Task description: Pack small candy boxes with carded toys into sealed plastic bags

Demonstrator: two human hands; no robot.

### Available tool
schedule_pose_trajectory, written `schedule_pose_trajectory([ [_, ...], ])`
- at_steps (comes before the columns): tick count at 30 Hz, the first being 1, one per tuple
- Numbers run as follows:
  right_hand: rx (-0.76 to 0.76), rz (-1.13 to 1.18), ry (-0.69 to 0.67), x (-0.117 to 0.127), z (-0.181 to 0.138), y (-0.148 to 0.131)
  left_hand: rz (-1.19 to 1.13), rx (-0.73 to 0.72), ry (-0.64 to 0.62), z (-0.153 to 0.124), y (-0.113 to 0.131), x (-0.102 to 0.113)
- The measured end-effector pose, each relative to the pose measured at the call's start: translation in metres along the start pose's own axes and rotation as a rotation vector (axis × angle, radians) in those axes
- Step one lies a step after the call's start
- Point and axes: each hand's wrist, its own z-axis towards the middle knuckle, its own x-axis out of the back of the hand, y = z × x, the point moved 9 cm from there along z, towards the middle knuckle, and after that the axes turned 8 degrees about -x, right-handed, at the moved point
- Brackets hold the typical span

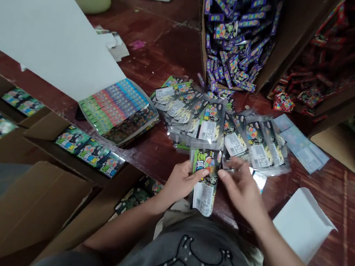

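Note:
My left hand grips a black and green printed plastic packet, with the thumb lying across its front. The packet stands upright just above my lap and has a white label on its lower half. Close to the packet's right edge is my right hand, its fingers bent and the thumb apart from them; I see nothing held there. Beyond both hands, similar flat packets lie fanned out and overlapping on the dark red table.
A cardboard box of purple candy packs stands at the back, beside a box of red packs. A colourful display box sits left, near open cartons. White paper and pale cards lie right.

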Motion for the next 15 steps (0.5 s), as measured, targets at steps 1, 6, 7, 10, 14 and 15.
schedule_pose_trajectory([
  [1, -0.046, -0.032, -0.017, -0.017, -0.003, 0.010, 0.017, 0.007, 0.057, 0.000, -0.004, 0.003],
  [6, -0.119, -0.413, 0.055, -0.071, -0.001, 0.042, 0.181, 0.015, 0.142, -0.002, -0.033, 0.000],
  [7, -0.129, -0.461, 0.050, -0.075, 0.003, 0.045, 0.231, -0.009, 0.152, -0.001, -0.036, 0.003],
  [10, -0.195, -0.543, -0.040, -0.073, 0.010, 0.047, 0.429, -0.201, 0.264, 0.011, -0.019, 0.028],
  [14, -0.203, -0.619, -0.165, -0.034, 0.030, 0.025, 0.868, -0.555, 0.316, 0.081, 0.044, 0.060],
  [15, -0.167, -0.628, -0.139, -0.015, 0.044, 0.016, 0.937, -0.612, 0.252, 0.110, 0.058, 0.060],
])
